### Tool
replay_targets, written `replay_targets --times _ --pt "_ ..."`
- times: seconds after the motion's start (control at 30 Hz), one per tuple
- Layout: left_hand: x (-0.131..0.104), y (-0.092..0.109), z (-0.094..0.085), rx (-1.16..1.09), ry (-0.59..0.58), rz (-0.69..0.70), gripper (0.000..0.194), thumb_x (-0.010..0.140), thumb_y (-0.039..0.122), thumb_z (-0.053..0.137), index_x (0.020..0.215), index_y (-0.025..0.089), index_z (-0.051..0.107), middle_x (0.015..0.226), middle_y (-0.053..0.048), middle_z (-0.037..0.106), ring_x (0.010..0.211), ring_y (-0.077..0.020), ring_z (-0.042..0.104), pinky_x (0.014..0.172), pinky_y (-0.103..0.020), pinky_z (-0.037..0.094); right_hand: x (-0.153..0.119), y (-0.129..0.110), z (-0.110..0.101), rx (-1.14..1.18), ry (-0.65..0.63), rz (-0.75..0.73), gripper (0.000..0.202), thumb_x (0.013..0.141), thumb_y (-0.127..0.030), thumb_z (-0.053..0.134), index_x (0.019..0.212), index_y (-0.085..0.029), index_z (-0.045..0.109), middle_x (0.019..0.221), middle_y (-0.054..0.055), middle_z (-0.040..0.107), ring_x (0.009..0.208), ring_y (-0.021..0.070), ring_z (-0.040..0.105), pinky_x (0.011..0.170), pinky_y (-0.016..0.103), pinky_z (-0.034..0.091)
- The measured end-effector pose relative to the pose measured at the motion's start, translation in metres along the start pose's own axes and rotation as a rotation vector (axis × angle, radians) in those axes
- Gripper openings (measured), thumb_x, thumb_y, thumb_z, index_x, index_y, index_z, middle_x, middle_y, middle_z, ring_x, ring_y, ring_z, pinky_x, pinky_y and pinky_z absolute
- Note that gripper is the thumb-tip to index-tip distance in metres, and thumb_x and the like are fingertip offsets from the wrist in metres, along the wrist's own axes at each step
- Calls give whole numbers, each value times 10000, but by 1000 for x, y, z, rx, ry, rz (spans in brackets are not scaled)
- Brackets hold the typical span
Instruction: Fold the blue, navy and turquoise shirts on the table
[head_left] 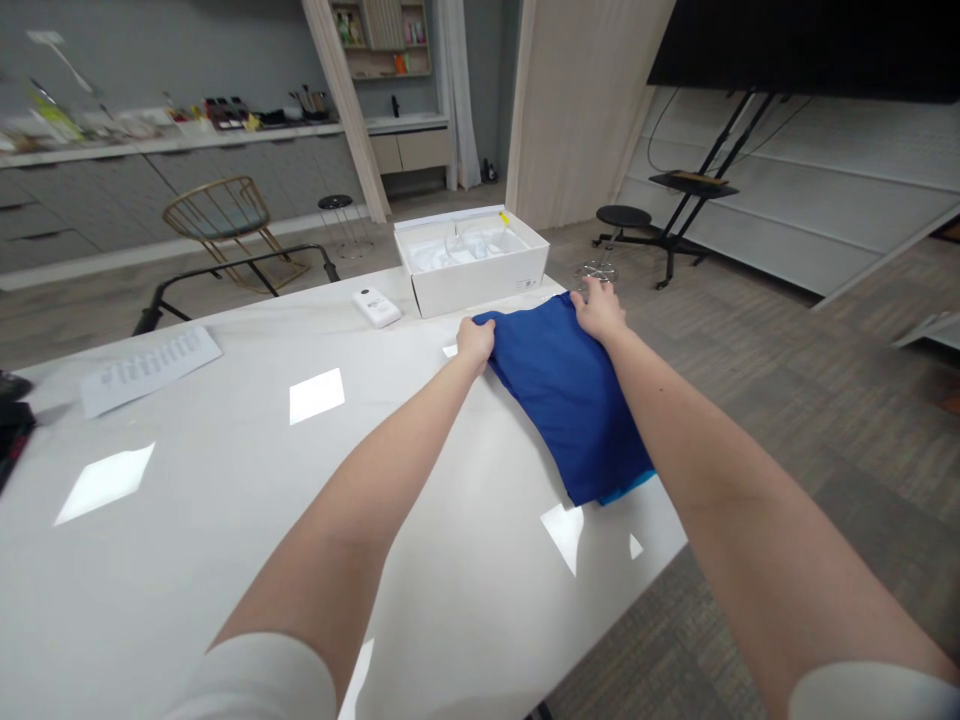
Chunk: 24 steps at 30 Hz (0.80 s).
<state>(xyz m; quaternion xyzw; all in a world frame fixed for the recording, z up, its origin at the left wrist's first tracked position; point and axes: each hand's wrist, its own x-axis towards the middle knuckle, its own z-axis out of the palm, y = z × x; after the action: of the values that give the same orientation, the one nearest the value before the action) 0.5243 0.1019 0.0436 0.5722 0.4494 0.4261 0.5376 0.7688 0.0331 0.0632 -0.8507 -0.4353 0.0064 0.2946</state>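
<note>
A dark blue folded cloth (566,385), perhaps a garment, lies over the right side of the white table, with a strip of lighter blue showing at its near edge. My left hand (475,343) is closed on its far left corner, thumb on top. At the far right corner, my right hand (600,308) grips the cloth between thumb and fingers. Both arms reach straight forward. Just beyond the cloth stands an open white box (480,285) with clear and pale items inside.
A small white device (376,307) lies left of the box. Farther left is a printed paper sheet (150,370) on the glossy white table (247,520). The table's right edge runs close under the cloth. A black stool (624,216) and a screen stand (694,190) are beyond.
</note>
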Motion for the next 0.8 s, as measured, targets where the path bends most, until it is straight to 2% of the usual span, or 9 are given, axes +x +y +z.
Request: replay_targets --times 0.07,0.13,0.2,0.3,0.4,0.57,0.67,0.73,0.8 --pt "-14 -1 -7 186 104 46 566 855 234 684 1392 140 535 1476 -231 524 1427 -365 450 1175 -548 324 -9 1 -2 2 25 36 525 985 -516 476 1422 -239 559 1487 202 478 1297 407 497 1047 675 395" --pt "-31 1 -12 361 136 223 590 908 235 609 1481 190 474 1578 -193 418 1492 -344 360 1226 -538 247 -15 3 -8 29 102 -40 498 998 -508 443 1365 -219 614 1460 192 512 1289 377 513 1067 619 405" --pt "-46 3 -14 445 4 453 548 961 274 543 1504 259 473 1631 -119 372 1529 -303 308 1262 -491 196 -18 5 -13 58 79 -156 473 997 -502 451 1293 -208 674 1364 162 607 1238 330 566 1087 529 423" --pt "-57 1 -10 508 -330 562 491 952 346 595 1440 315 563 1610 -56 442 1528 -292 326 1286 -467 150 -19 10 -16 48 -212 -233 464 977 -541 503 1228 -226 732 1278 110 700 1229 304 608 1117 452 425" --pt "-55 -7 -4 553 -438 392 481 917 386 662 1391 322 608 1586 -59 484 1532 -326 320 1287 -544 82 -18 24 -16 -2 -377 -58 512 983 -581 494 1261 -223 731 1379 116 667 1361 332 541 1177 464 368" --pt "-68 -15 -4 337 -122 187 619 897 296 677 1484 217 497 1686 -119 295 1585 -301 189 1299 -475 131 -25 59 -33 72 -327 220 652 982 -668 436 1264 -153 721 1387 194 645 1375 377 531 1140 490 420" --pt "-99 -16 -3 8 -7 -147 695 860 235 687 1506 213 432 1567 -141 485 1490 -280 410 1239 -442 336 -39 73 -49 185 -344 240 660 939 -699 502 1266 -164 707 1334 187 674 1230 371 637 977 477 555" --pt "-123 -16 1 -249 -109 -400 618 860 231 661 1452 212 482 1401 -132 640 1321 -281 596 1138 -466 473 -50 77 -60 245 -406 255 665 890 -722 571 1296 -209 689 1338 162 675 1187 353 656 915 466 589" --pt "-143 -16 8 -411 -243 -537 531 848 250 672 1365 201 562 1301 -133 702 1198 -296 675 1051 -499 542 -62 78 -68 251 -466 293 683 852 -740 616 1324 -249 673 1395 146 644 1244 355 620 964 496 568"
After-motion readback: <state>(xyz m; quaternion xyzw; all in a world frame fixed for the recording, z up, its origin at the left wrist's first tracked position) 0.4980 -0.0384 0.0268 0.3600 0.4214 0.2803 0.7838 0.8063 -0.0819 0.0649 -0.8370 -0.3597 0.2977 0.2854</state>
